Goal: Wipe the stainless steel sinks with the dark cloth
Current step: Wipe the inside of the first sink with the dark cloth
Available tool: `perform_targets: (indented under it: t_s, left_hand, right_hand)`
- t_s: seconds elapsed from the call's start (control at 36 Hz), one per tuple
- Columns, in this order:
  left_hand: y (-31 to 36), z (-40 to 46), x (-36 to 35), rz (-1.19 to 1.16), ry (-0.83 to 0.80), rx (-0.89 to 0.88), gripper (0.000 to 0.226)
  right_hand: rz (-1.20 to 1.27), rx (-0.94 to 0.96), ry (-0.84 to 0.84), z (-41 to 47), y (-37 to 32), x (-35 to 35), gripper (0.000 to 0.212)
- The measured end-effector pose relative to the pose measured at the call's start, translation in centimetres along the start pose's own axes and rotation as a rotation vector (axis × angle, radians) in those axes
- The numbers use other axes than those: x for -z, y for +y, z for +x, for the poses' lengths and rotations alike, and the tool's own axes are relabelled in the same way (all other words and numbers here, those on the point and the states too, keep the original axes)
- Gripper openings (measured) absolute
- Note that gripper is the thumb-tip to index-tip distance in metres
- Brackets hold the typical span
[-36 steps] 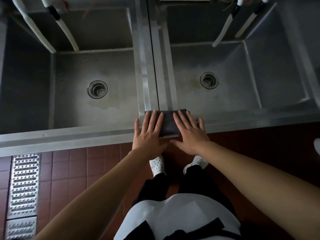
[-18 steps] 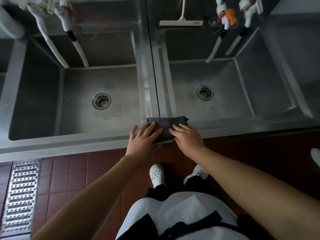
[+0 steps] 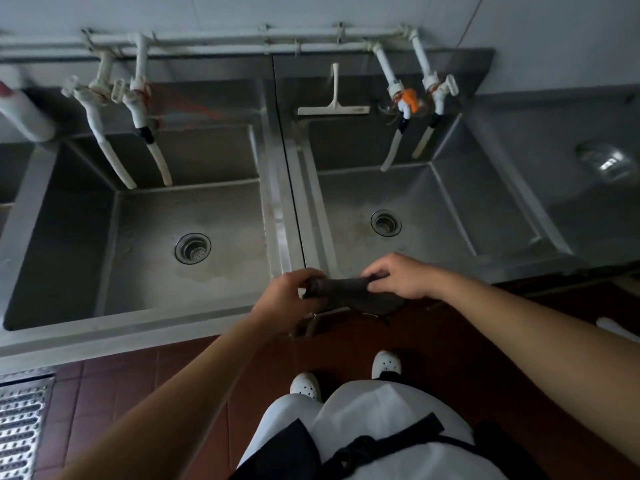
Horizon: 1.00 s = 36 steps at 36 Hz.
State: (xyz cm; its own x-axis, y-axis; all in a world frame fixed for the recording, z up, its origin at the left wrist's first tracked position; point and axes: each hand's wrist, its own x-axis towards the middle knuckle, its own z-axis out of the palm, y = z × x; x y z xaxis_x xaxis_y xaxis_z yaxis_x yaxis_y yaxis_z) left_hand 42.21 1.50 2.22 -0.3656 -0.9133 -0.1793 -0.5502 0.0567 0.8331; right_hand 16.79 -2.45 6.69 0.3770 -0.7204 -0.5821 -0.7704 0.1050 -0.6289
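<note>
Stainless steel sinks, dark cloth lifted in both hands, wiping not begun.

Ahead-left of hands: left basin (image 3: 145,271), floor stained near drain (image 3: 192,248). Left hand (image 3: 282,299) gripping left end of dark cloth (image 3: 341,291), fingers curled round it. Cloth stretched between the hands, just above front rim at the divider between basins; middle sagging, right portion hanging below the fist. Judged soft, limp and light, possibly damp; no risk of breakage, some risk of slipping loose if held by one corner. Best gathered into a folded pad under a flat palm. Right hand (image 3: 398,277) pinching right end, close to the left. Ahead-right of hands: right basin (image 3: 433,216), white squeegee (image 3: 333,107) at rear ledge.
</note>
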Motion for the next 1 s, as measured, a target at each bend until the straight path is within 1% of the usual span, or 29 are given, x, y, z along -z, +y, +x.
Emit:
perform_targets:
  t_s: [0.11, 0.28, 0.31, 0.33, 0.39, 0.42, 0.44, 0.53, 0.58, 0.64, 0.75, 0.81, 0.83, 0.92, 0.94, 1.0]
  left_hand:
    - [4.9, 2.1, 2.8, -0.225, -0.078, -0.018, 0.026]
    - [12.3, 5.0, 5.3, -0.375, -0.191, -0.184, 0.021]
    - [13.1, 5.6, 5.3, -0.402, -0.219, -0.192, 0.021]
    - [13.7, 6.3, 5.3, -0.426, -0.251, -0.189, 0.022]
    - [14.4, 8.0, 4.8, -0.453, -0.310, -0.143, 0.024]
    - [14.4, 9.0, 4.3, -0.448, -0.333, -0.098, 0.024]
    - [14.3, 9.9, 3.7, -0.426, -0.351, -0.045, 0.024]
    - [12.9, 12.5, 1.4, -0.262, -0.368, 0.102, 0.026]
    - [11.6, 13.8, -0.1, -0.212, -0.358, 0.184, 0.030]
    - [10.5, 14.9, -1.1, -0.238, -0.329, 0.260, 0.033]
    - [9.1, 16.7, -1.9, -0.373, -0.230, 0.364, 0.035]
    - [8.4, 17.7, -2.3, -0.434, -0.152, 0.414, 0.033]
    - [8.1, 18.3, -2.7, -0.441, -0.084, 0.438, 0.030]
    - [6.6, 20.1, -3.8, -0.356, 0.194, 0.535, 0.025]
    - [6.1, 20.5, -4.0, -0.313, 0.264, 0.570, 0.027]
    - [5.1, 21.0, -4.3, -0.152, 0.346, 0.605, 0.038]
  right_hand:
    - [0.157, 0.000, -0.046, -2.5, 0.0, 3.8, 0.028]
    - [0.363, 0.093, -0.092, -7.5, 0.2, 10.5, 0.027]
    - [0.434, 0.126, -0.099, -8.0, 0.4, 11.3, 0.028]
    - [0.507, 0.157, -0.108, -8.2, 0.6, 11.9, 0.034]
    - [0.564, 0.174, -0.104, -7.4, 1.0, 12.2, 0.053]
    - [0.535, 0.147, -0.088, -6.5, 1.2, 11.8, 0.059]
    - [0.484, 0.104, -0.085, -5.5, 1.4, 11.2, 0.058]
    - [0.397, 0.023, -0.072, -1.8, 2.8, 9.1, 0.037]
    - [0.396, -0.018, -0.055, 0.0, 4.4, 8.6, 0.029]
    - [0.427, -0.045, -0.095, 1.2, 6.0, 8.9, 0.028]
    - [0.600, -0.092, -0.198, 3.7, 9.0, 10.4, 0.023]
    - [0.660, -0.103, -0.209, 5.5, 10.3, 11.4, 0.022]
    - [0.681, -0.110, -0.197, 6.4, 10.8, 12.0, 0.022]
    - [0.743, -0.139, -0.116, 9.9, 12.2, 13.5, 0.019]
    - [0.753, -0.140, -0.082, 11.0, 12.5, 13.9, 0.017]
    - [0.764, -0.148, -0.019, 13.5, 13.1, 14.5, 0.014]
